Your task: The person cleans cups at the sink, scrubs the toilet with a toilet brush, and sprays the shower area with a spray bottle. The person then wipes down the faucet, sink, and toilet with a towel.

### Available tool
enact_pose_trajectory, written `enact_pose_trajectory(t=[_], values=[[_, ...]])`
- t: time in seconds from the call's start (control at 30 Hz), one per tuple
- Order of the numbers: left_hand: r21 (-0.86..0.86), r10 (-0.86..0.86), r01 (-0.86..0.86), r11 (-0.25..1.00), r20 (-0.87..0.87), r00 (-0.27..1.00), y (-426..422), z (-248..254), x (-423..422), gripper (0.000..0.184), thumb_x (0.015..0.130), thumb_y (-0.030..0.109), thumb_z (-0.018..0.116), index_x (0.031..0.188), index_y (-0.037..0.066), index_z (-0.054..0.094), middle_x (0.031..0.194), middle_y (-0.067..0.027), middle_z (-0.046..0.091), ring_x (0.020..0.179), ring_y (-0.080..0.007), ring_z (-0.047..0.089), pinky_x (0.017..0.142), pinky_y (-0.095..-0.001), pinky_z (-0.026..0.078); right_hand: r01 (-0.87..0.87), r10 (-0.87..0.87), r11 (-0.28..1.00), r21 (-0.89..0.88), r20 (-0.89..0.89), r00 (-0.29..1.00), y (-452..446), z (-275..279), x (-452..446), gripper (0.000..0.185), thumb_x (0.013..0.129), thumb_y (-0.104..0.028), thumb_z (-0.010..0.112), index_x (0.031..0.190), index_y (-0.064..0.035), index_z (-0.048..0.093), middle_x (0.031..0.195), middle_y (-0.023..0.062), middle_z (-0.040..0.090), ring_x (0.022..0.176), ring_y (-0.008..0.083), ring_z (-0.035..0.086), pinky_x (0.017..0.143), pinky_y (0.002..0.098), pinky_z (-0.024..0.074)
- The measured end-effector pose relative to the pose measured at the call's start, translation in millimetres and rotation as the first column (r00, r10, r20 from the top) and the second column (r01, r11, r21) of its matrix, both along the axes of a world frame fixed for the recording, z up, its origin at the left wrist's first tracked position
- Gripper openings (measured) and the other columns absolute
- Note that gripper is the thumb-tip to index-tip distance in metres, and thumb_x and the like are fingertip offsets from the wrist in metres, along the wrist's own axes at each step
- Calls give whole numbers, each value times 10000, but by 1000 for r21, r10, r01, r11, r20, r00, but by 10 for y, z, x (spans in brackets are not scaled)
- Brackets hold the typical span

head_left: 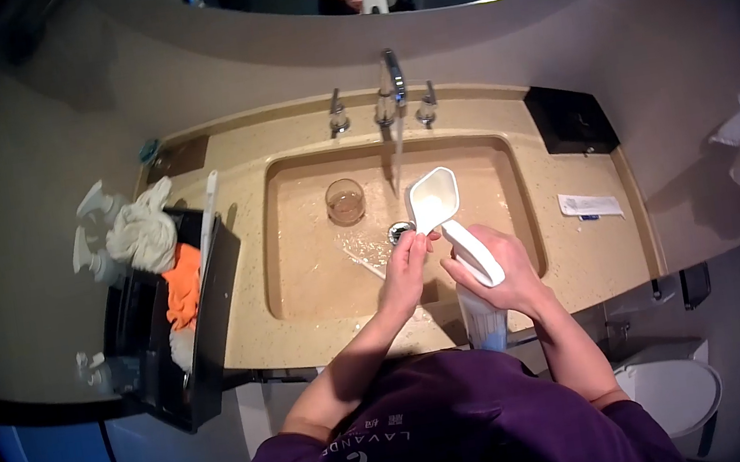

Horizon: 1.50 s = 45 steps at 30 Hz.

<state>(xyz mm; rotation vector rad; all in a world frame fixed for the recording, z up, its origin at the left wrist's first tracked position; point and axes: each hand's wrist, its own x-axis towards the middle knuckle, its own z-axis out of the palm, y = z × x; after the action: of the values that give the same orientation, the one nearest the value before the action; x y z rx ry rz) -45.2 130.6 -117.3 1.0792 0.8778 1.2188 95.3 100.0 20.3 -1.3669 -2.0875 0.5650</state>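
Note:
My left hand (406, 273) pinches the narrow lower end of a white cup-like dish (434, 195) with a rounded square mouth, held over the sink (308, 296). My right hand (510, 270) is wrapped around the neck of a spray bottle (485, 321), its white trigger head (473, 252) pointing toward the dish. Pale bluish liquid shows in the bottle. A clear drinking glass (345, 202) stands in the sink, left of the dish. Water runs from the faucet (394, 76) behind, near the metal drain (401, 230).
A black caddy (214, 333) at the left holds spray bottles (94, 255), a white cloth (143, 230), an orange cloth (183, 286) and a long white handle (208, 206). At the right are a black box (572, 119) and a white packet (590, 205). A toilet (672, 396) stands lower right.

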Motion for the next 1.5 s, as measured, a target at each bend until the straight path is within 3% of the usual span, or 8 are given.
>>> enact_pose_trajectory(t=[0.23,0.5,0.7,1.07,1.1,1.27,1.43,1.5], values=[[-107,104,-97,990,68,992,-163,-48,-610,274,941,275,432,1030,50,561,926,8,554,887,-71,454,834,-241,364,-226,164,969,-95,-434,886,134,465,-489,396,735,-91,653,1097,19,539,964,115,607,818,166,596,707,282,477],[-3,333,-333,943,57,941,-438,-389,-1182,266,950,267,432,1003,38,557,892,-12,554,869,-98,490,805,-260,407,-382,-60,921,-81,-996,66,737,1093,-2333,431,876,-299,553,1222,-65,448,1238,110,490,1082,225,510,934,385,422],[-38,327,-325,945,149,933,-518,-358,-1404,279,949,298,431,882,35,497,819,-10,457,802,-100,452,766,-251,381,-673,85,739,-23,-988,128,721,745,-4275,539,780,-228,696,1196,-103,377,1013,39,506,953,138,499,851,343,416],[-183,414,-371,910,403,816,-603,-770,-1503,130,872,79,468,965,70,559,852,0,547,816,-116,506,758,-255,412,-824,847,528,206,-203,491,892,-270,-5160,452,720,-99,672,1133,-37,500,1101,179,524,1034,324,502,914,387,400],[-107,438,-444,890,-78,896,-725,-372,-1706,153,854,31,446,928,59,576,824,-6,567,791,-110,513,743,-246,414,-768,837,547,334,-205,507,961,-45,-4843,396,741,-94,651,1105,-28,512,1090,184,526,1019,317,511,896,389,414],[-98,365,-373,923,-94,926,-611,-384,-1930,255,947,199,412,942,-13,554,842,-23,498,813,-101,480,753,-231,382,-318,397,916,246,-427,813,1365,-217,-2686,353,795,-145,611,1122,-64,504,943,141,587,856,259,578,786,362,459],[-84,352,-355,931,-47,935,-415,-325,-1854,236,946,181,399,874,-2,529,830,-24,483,819,-107,450,782,-238,366,-173,311,937,-303,503,806,870,-2453,-1027,606,749,-181,648,1287,-100,383,739,135,618,710,284,585,710,409,464],[-118,342,-347,931,-60,938,-356,-271,-1791,240,942,187,385,839,6,504,826,-28,483,811,-108,449,787,-239,360,198,1,937,-287,570,822,733,-2697,-1026,196,798,-203,603,941,-76,560,919,135,613,915,283,589,773,380,485]])
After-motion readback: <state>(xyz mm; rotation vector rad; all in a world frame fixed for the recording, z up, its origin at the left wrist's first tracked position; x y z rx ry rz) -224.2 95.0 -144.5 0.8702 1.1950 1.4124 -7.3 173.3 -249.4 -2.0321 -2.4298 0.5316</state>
